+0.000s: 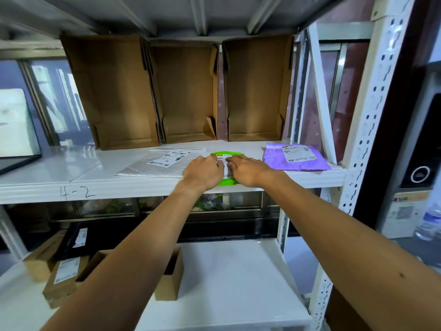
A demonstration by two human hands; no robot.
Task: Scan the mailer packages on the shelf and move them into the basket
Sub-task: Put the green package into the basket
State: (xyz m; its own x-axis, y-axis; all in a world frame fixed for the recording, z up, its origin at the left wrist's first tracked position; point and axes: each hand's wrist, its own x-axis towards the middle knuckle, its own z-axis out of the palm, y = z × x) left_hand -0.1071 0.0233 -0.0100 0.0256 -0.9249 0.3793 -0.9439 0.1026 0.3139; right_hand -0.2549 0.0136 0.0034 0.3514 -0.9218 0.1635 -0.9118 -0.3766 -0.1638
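Green mailer (pixel 226 182), mid-frame, is mostly hidden under your left hand (pixel 202 173) and right hand (pixel 247 172); both hands' curled fingers (pixel 235 160) grip it, fingertips obscured.

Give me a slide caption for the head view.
Left hand and right hand hold the green mailer, between white mailer and purple mailer on the shelf.

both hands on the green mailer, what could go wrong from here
1. The green mailer lies at the front edge of the shelf; a loose grip could let it drop.
2. The left hand and right hand curl over its label, which may crease and scan badly.
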